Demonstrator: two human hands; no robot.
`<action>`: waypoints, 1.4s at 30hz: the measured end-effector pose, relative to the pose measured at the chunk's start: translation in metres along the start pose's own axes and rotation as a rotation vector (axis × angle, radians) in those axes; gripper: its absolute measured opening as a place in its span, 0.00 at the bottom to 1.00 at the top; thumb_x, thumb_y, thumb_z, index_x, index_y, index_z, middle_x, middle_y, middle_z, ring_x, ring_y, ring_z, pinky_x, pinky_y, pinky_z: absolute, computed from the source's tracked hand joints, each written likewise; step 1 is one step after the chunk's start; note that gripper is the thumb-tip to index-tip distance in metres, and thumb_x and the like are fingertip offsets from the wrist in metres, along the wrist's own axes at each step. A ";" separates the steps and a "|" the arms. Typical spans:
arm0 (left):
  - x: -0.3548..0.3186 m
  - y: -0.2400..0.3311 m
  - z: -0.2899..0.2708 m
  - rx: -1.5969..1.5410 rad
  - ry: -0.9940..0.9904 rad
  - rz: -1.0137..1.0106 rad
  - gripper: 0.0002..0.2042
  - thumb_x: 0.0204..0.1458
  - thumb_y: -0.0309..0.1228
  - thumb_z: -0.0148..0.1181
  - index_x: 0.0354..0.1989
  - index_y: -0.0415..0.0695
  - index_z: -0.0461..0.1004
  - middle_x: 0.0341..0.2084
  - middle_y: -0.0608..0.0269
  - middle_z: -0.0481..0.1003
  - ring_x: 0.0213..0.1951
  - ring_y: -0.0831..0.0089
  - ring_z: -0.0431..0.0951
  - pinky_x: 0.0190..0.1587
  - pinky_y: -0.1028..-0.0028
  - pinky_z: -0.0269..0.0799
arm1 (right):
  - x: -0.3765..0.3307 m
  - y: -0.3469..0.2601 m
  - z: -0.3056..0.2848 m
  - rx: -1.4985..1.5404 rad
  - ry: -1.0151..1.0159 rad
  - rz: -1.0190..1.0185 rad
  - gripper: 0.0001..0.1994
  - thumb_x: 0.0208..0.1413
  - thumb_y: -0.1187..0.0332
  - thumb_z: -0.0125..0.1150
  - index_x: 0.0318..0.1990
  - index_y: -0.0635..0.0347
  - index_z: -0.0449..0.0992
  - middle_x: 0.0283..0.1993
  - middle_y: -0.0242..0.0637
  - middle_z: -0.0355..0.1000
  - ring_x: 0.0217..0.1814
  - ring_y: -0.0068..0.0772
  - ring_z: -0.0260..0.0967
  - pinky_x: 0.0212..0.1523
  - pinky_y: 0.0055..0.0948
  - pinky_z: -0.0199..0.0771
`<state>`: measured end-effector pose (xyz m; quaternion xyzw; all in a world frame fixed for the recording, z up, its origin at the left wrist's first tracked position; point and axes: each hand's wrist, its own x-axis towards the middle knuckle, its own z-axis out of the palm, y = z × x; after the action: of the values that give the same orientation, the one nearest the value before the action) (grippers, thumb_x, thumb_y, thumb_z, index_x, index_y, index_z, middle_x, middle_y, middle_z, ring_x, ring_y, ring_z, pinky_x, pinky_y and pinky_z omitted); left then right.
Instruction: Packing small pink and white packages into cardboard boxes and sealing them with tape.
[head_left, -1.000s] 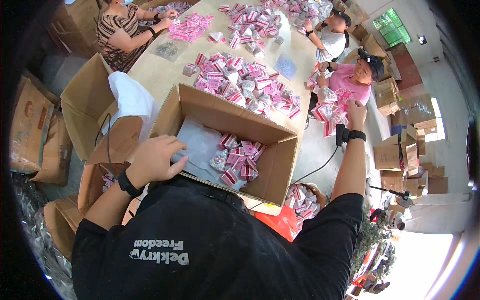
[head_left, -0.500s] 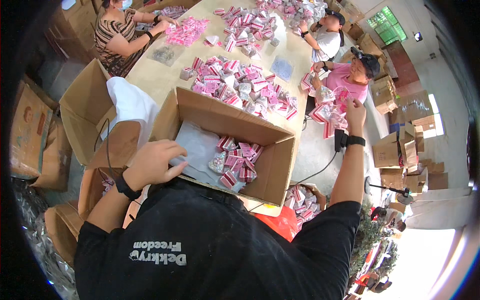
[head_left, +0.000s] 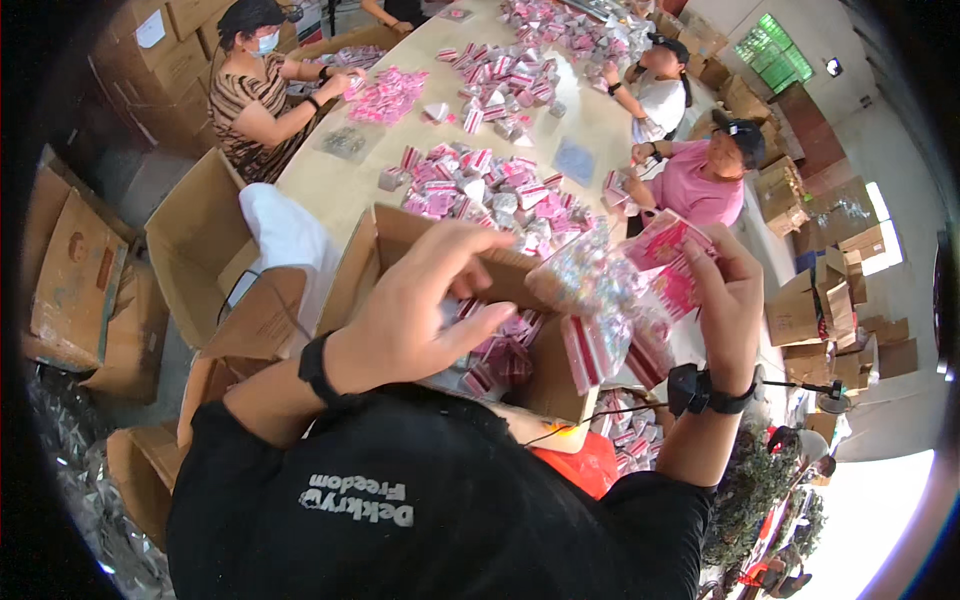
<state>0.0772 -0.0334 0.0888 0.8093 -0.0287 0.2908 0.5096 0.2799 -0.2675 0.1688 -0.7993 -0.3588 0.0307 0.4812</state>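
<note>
My right hand [head_left: 728,300] pinches the pink header cards of a cluster of small clear packets [head_left: 590,280]. These hang down to the left, filled with shiny bits and striped red and white. The cluster is at the right end of an open cardboard carton [head_left: 562,372] in front of my body. Above the carton, my left hand [head_left: 420,290] is raised with thumb and fingers apart, holding nothing. Similar packets [head_left: 505,360] lie inside the carton, partly hidden by that hand.
Beyond the carton, a heap of packets [head_left: 500,195] covers part of the table [head_left: 330,185]. Co-workers sit along both table sides. Empty-looking open cartons [head_left: 195,240] and white cloth [head_left: 285,225] stand left. Another container of packets [head_left: 630,430] and a red bag [head_left: 580,465] are lower right.
My right hand has brought the packets lower and closer to the carton. My left hand has left the carton's near edge and risen to the right over it. The view has shifted slightly.
</note>
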 end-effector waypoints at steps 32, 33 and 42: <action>-0.003 -0.029 0.003 0.152 -0.142 -0.077 0.05 0.55 0.22 0.65 0.38 0.37 0.81 0.31 0.58 0.81 0.31 0.71 0.80 0.37 0.73 0.75 | -0.081 0.041 0.104 0.025 0.006 -0.011 0.05 0.57 0.76 0.63 0.39 0.65 0.80 0.36 0.37 0.69 0.38 0.32 0.67 0.41 0.28 0.67; -0.002 -0.028 0.004 0.187 -0.149 0.016 0.05 0.54 0.21 0.65 0.38 0.38 0.81 0.30 0.58 0.80 0.32 0.69 0.81 0.37 0.73 0.75 | -0.084 0.040 0.102 0.017 0.014 -0.002 0.05 0.56 0.76 0.63 0.39 0.65 0.80 0.36 0.38 0.70 0.38 0.32 0.68 0.41 0.28 0.67; 0.015 -0.012 0.008 0.070 -0.149 0.100 0.05 0.51 0.20 0.67 0.36 0.36 0.80 0.29 0.58 0.80 0.31 0.69 0.80 0.36 0.74 0.73 | -0.094 0.020 0.071 0.032 0.190 -0.035 0.05 0.54 0.78 0.64 0.39 0.65 0.80 0.36 0.39 0.71 0.38 0.31 0.68 0.41 0.27 0.67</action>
<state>0.0972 -0.0311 0.0842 0.8436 -0.0967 0.2555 0.4623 0.1927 -0.2764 0.0873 -0.7844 -0.3247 -0.0479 0.5263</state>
